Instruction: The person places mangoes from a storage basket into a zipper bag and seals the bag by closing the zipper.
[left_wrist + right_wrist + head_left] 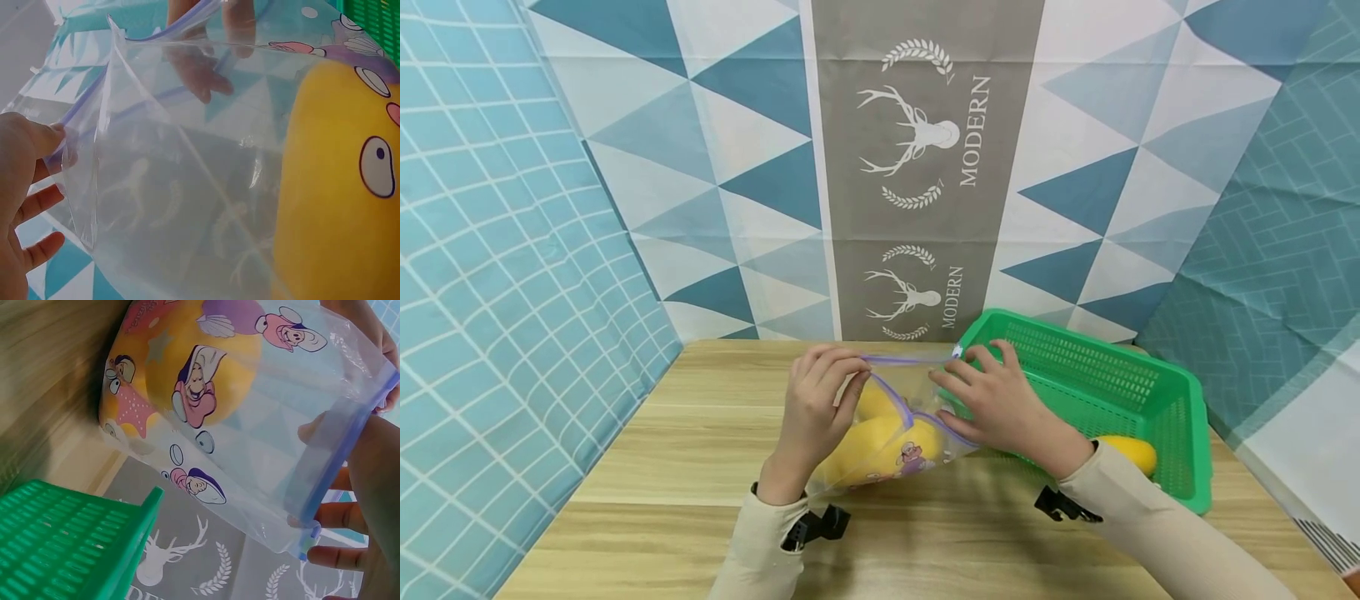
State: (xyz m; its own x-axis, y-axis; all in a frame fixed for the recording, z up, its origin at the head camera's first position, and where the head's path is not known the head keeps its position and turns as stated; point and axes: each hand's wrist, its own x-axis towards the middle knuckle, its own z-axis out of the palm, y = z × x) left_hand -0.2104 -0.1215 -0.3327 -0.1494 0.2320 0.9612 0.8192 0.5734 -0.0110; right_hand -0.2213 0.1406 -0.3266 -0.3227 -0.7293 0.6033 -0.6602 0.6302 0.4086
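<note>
A clear zip bag (913, 458) with cartoon prints and a purple zip strip is held up over the table, its mouth spread apart. Inside it are yellow rounded things (331, 200), fruit-like, their exact kind unclear. My left hand (820, 404) pinches one side of the mouth between thumb and fingers. On the opposite side, my right hand (1000, 408) holds the zip edge, its fingers spread; part of that hand shows through the plastic in the right wrist view. Near its fingers, a small slider (309, 540) sits at the strip's end.
A green perforated basket (1198, 433) stands to the right, behind my right forearm. One yellow elongated thing (1131, 452) lies in it, partly hidden by the sleeve. The wooden table (662, 467) meets patterned cloth walls at the back and sides.
</note>
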